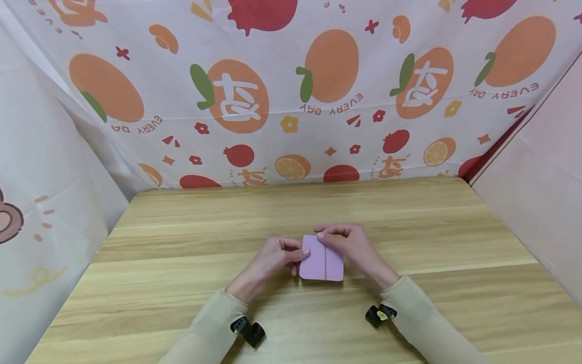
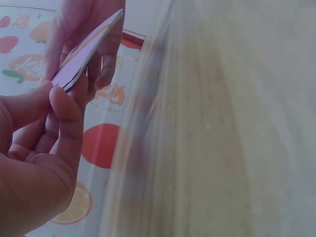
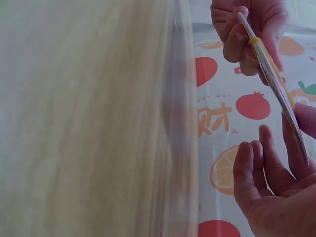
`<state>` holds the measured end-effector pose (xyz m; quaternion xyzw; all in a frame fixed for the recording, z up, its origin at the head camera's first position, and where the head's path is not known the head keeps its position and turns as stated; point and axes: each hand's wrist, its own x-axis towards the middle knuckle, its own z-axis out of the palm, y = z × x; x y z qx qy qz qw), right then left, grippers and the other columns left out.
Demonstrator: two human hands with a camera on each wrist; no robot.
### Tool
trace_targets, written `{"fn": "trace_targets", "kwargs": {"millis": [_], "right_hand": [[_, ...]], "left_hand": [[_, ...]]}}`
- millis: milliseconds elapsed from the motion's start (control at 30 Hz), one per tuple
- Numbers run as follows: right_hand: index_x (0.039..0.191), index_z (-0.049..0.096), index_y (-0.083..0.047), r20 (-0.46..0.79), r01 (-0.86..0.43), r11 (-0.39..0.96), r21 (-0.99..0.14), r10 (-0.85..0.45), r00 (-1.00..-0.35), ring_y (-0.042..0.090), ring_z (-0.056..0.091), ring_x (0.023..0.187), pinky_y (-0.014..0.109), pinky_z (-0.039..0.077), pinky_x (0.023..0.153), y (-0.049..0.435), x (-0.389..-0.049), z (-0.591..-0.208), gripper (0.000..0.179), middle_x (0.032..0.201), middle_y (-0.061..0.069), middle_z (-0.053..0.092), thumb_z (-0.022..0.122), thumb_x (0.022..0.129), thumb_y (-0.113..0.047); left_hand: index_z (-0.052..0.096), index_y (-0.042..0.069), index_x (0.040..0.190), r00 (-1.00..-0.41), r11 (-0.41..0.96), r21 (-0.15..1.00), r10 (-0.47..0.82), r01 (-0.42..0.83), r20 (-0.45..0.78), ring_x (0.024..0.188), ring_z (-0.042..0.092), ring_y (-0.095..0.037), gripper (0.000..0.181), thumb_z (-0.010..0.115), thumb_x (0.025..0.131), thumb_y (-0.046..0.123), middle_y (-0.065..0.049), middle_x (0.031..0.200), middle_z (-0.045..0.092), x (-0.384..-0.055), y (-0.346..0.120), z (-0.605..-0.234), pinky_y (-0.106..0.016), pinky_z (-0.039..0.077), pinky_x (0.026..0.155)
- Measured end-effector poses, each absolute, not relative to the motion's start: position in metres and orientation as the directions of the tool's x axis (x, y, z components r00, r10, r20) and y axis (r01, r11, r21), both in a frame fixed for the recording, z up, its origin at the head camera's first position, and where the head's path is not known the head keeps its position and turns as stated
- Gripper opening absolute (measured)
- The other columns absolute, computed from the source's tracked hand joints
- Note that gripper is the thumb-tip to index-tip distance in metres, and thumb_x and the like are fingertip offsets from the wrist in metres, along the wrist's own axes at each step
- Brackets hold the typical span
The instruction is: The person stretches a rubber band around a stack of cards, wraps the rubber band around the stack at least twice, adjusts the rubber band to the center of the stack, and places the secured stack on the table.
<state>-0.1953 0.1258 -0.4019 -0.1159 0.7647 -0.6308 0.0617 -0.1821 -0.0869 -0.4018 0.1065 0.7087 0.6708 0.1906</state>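
Pinching with both hands in the head view: with the left hand [image 1: 275,255] at the left side of a small purple pad [image 1: 311,265], and with the right hand [image 1: 356,247] at its top, near a thin band [image 1: 325,268]. Not spread wide on either side, but bent in to grip, with thumbs in front and fingers behind. Held near the middle of the table [image 1: 182,298], seemingly lifted off it. Maybe held from two sides to keep it flat and steady, with the right thumb close to the band. All pale wood below, with long stripes. Behind that, a white cloth [image 1: 282,141] with oranges, red fruit and upside-down words. At the sides, a white sheet [image 1: 68,151] and a pale pink sheet [image 1: 532,192].

In the left wrist view, nipped between left thumb and first finger, nearly edge-on, with thin layers along the side. Likely squeezed to stop any sliding. Hard to tell much about the right hand from here. To one side, just blurry wood.

In the right wrist view, held between right thumb and first finger, with the other fingers loose. Gripped at the far end by the left hand. Again blurry wood, beside the fruit cloth.
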Motion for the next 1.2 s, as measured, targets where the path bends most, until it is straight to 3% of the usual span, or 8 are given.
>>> {"fn": "trace_targets", "kwargs": {"millis": [200, 533, 767, 1000, 1200], "right_hand": [[0.099, 0.076, -0.005, 0.045, -0.092, 0.179, -0.98, -0.251, -0.967, 0.02, 0.058, 0.118, 0.037, 0.041, 0.098, 0.127, -0.195, -0.4, 0.025, 0.118, 0.004, 0.069, 0.072, 0.091, -0.028], [0.113, 0.07, 0.0, 0.047, -0.076, 0.133, -0.988, -0.209, -0.977, 0.017, 0.058, 0.116, 0.029, 0.046, 0.092, 0.126, -0.196, -0.399, 0.034, 0.118, 0.003, 0.069, 0.073, 0.09, -0.025], [0.114, 0.071, -0.004, 0.012, -0.044, 0.154, -0.987, -0.204, -0.979, 0.019, 0.061, 0.1, 0.03, 0.05, 0.083, 0.126, -0.196, -0.398, 0.03, 0.11, 0.006, 0.069, 0.071, 0.091, -0.024], [0.118, 0.068, -0.005, -0.071, 0.026, 0.17, -0.985, -0.263, -0.962, 0.02, 0.062, 0.097, 0.035, 0.051, 0.085, 0.127, -0.195, -0.401, 0.035, 0.108, 0.008, 0.069, 0.071, 0.09, -0.026], [0.117, 0.069, -0.003, -0.059, 0.004, 0.168, -0.986, -0.327, -0.943, 0.019, 0.062, 0.094, 0.033, 0.051, 0.083, 0.126, -0.195, -0.407, 0.037, 0.106, 0.008, 0.071, 0.073, 0.089, -0.025]], "left_hand": [[0.07, -0.011, 0.097, -0.914, 0.075, 0.989, 0.378, -0.125, -0.144, 0.051, 0.052, -0.01, 0.018, 0.067, 0.09, 0.005, -0.001, 0.068, 0.064, -0.185, -0.088, -0.403, -0.022, 0.044, 0.054], [0.07, -0.009, 0.097, -0.925, 0.072, 0.989, 0.349, -0.132, -0.149, 0.053, 0.052, -0.012, 0.018, 0.069, 0.089, 0.007, -0.003, 0.068, 0.064, -0.188, -0.094, -0.4, -0.025, 0.045, 0.059], [0.07, -0.009, 0.097, -0.94, 0.051, 0.989, 0.305, -0.142, -0.151, 0.053, 0.052, -0.012, 0.016, 0.067, 0.09, 0.005, -0.004, 0.07, 0.064, -0.192, -0.097, -0.399, -0.023, 0.045, 0.056], [0.07, -0.009, 0.096, -0.961, 0.028, 0.992, 0.243, -0.126, -0.129, 0.055, 0.052, -0.013, 0.014, 0.067, 0.091, 0.004, -0.005, 0.071, 0.063, -0.195, -0.102, -0.394, -0.024, 0.045, 0.054], [0.07, -0.008, 0.097, -0.967, 0.032, 0.991, 0.218, -0.126, -0.13, 0.056, 0.052, -0.012, 0.014, 0.068, 0.091, 0.005, -0.005, 0.073, 0.063, -0.195, -0.106, -0.391, -0.023, 0.045, 0.055]]}}
